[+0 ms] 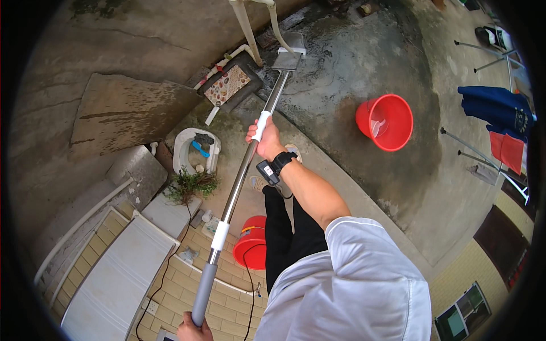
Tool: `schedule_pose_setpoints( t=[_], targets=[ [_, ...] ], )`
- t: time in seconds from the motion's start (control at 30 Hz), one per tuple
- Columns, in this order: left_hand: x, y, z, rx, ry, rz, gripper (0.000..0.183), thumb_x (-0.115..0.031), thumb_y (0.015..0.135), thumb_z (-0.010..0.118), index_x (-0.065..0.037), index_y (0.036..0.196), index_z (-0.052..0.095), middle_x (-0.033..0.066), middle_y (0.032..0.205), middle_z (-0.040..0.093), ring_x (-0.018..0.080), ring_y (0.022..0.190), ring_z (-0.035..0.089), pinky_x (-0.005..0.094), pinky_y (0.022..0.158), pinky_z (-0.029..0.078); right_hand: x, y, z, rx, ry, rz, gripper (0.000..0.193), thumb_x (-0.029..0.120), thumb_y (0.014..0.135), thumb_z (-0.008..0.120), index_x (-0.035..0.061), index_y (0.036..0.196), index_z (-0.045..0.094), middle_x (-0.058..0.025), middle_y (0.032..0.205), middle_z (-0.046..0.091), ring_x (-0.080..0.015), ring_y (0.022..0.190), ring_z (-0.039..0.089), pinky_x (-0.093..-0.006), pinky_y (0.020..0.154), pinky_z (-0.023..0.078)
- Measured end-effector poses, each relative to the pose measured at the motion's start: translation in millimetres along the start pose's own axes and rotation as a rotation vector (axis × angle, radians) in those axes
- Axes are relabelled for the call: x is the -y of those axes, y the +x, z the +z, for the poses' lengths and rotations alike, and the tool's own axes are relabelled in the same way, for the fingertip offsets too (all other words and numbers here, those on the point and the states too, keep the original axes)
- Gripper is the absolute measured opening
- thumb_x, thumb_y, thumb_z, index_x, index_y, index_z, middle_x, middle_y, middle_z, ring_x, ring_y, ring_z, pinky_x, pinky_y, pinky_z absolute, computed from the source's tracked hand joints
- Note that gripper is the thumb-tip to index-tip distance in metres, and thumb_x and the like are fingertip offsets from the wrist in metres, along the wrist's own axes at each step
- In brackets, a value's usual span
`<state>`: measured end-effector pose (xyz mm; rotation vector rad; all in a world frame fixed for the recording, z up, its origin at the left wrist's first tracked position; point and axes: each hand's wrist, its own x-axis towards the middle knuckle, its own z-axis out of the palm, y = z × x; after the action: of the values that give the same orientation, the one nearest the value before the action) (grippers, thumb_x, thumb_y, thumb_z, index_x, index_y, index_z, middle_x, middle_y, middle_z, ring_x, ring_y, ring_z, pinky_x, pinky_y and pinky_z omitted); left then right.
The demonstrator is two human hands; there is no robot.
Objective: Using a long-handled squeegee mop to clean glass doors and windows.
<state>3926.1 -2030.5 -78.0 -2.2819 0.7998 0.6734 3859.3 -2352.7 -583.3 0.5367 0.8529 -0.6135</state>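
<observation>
A long-handled flat mop point(238, 182) runs slantwise from the lower left up to the wet concrete. My right hand point(268, 141), with a black band and a small device at the wrist, is wrapped round the white sleeve on its metal pole. At the bottom edge, my left hand point(194, 329) grips the end of the grey handle, partly cut off by the picture. The grey rectangular mop head point(286, 59) rests on the ground beside white pipes; its underside is hidden.
A red bucket point(402, 122) holding something pale stands on the right; another red bucket point(250, 250) is beside my legs. Near the left wall are a patterned mat point(227, 85), a white basin point(214, 150) and a plant point(190, 186). A drying rack point(483, 152) with clothes stands far right.
</observation>
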Motion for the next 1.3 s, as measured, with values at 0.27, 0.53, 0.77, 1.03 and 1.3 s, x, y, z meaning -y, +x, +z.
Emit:
schedule_pose_setpoints(
  t=[0.27, 0.53, 0.77, 1.03, 1.3],
  targets=[
    [-56.0, 56.5, 1.2, -0.009, -0.075, 0.029, 0.024, -0.032, 0.090, 0.069, -0.009, 0.096, 0.065, 0.0198, 0.064, 0.063, 0.0399, 0.057, 0.064, 0.0488, 0.047, 0.047, -60.0, -50.0, 23.5, -0.022, -0.031, 0.068, 0.047, 0.060, 0.102, 0.033, 0.0142, 0.095, 0.044, -0.0034, 0.069, 0.047, -0.0180, 0.056, 0.044, -0.0373, 0.056, 0.040],
    [-56.5, 76.3, 8.6, -0.112, -0.098, 0.022, 0.026, -0.008, 0.071, 0.077, -0.005, 0.089, 0.058, 0.0205, 0.072, 0.064, 0.0436, 0.068, 0.062, 0.0516, 0.060, 0.049, -40.2, -51.8, 17.0, -0.019, 0.031, -0.007, 0.048, 0.064, 0.100, 0.039, 0.0162, 0.094, 0.044, -0.0018, 0.067, 0.046, -0.0167, 0.055, 0.043, -0.0345, 0.053, 0.038],
    [-59.1, 88.4, 3.5, -0.122, -0.020, 0.054, 0.027, -0.009, 0.071, 0.076, -0.006, 0.090, 0.058, 0.0189, 0.070, 0.064, 0.0412, 0.064, 0.063, 0.0498, 0.058, 0.048, -59.5, -85.4, 15.7, -0.068, 0.057, -0.016, 0.050, 0.064, 0.099, 0.040, 0.0151, 0.093, 0.046, -0.0015, 0.068, 0.047, -0.0160, 0.057, 0.044, -0.0336, 0.055, 0.039],
    [-67.7, 80.6, 11.5, -0.131, -0.083, 0.100, 0.023, -0.009, 0.074, 0.074, -0.005, 0.089, 0.057, 0.0202, 0.068, 0.063, 0.0413, 0.063, 0.063, 0.0494, 0.056, 0.048, -67.7, -92.4, 6.5, -0.094, 0.048, 0.027, 0.050, 0.063, 0.101, 0.037, 0.0138, 0.094, 0.045, -0.0042, 0.069, 0.048, -0.0184, 0.057, 0.045, -0.0354, 0.054, 0.041],
    [-63.0, 71.1, 17.1, -0.102, -0.076, 0.073, 0.026, -0.009, 0.072, 0.075, -0.005, 0.089, 0.056, 0.0190, 0.069, 0.063, 0.0413, 0.064, 0.063, 0.0500, 0.057, 0.048, -69.4, -98.7, 2.3, -0.032, 0.048, 0.101, 0.050, 0.063, 0.101, 0.036, 0.0142, 0.093, 0.044, -0.0062, 0.072, 0.049, -0.0210, 0.059, 0.047, -0.0366, 0.057, 0.042]
  ],
)
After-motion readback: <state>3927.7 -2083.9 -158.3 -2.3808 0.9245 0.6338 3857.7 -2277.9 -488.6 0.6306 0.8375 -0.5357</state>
